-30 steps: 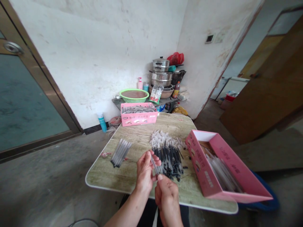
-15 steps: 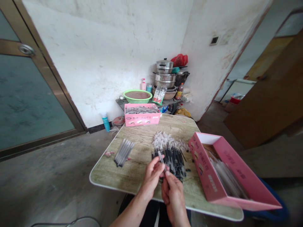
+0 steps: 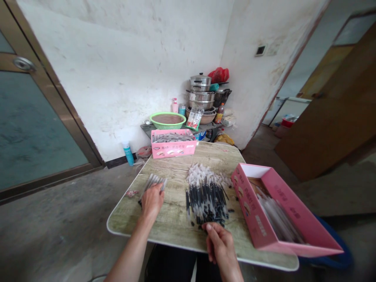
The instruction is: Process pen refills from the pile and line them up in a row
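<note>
My left hand [image 3: 152,199] is over the row of slim translucent tubes with black ends [image 3: 152,179] at the table's left. Its fingers are curled around a tube at the row's right side, and the hand hides most of the row. My right hand [image 3: 221,243] is near the front edge, thumb and forefinger pinched together beside small black caps [image 3: 210,217]; whatever is between the fingertips is too small to make out. Beyond it lie a pile of black sticks [image 3: 207,196] and a heap of short whitish translucent pieces [image 3: 201,174].
On the right of the wood-patterned table [image 3: 173,227] a pink box [image 3: 252,211] holds long translucent tubes. Another pink box [image 3: 173,150], full of tubes, stands at the far edge. Behind it are a green basin [image 3: 167,124] and stacked pots [image 3: 201,96].
My hands have parted. The left has gone left to the tube row with the tube both hands were holding; the right has moved slightly down by the black caps. The view has shifted a little.
</note>
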The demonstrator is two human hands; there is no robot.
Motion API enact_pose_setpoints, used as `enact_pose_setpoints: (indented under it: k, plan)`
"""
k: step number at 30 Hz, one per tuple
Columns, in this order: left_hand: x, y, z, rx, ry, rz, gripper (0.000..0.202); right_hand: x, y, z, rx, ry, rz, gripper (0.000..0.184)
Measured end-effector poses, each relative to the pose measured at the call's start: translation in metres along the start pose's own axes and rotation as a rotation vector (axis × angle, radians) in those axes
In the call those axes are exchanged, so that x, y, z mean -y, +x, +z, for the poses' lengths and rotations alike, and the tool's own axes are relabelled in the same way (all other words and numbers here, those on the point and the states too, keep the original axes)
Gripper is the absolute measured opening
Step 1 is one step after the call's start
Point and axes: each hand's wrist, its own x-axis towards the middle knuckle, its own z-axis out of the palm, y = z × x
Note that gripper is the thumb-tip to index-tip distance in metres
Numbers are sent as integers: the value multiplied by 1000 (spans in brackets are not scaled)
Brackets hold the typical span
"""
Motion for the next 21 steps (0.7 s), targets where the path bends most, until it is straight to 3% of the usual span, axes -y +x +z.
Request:
enact_pose_setpoints:
  k: [3,8,11,17,21]
  plan:
    - [4,-5,6,-18,57,-6,21,0,1,-3,13,-13,-18,38]
    - [1,-5,4,66,485,120,27,5,4,-11,3,-34,-37,38]
    - [0,-5,2,83,574,141,28,10,7,-18,-24,-63,-56,40]
    - [-10,-17,12,49,430,269,30,43,4,-42,-121,-178,-160,41]
    - [-19,-35,26,90,208,366,27,88,7,-89,-370,-457,-296,43]
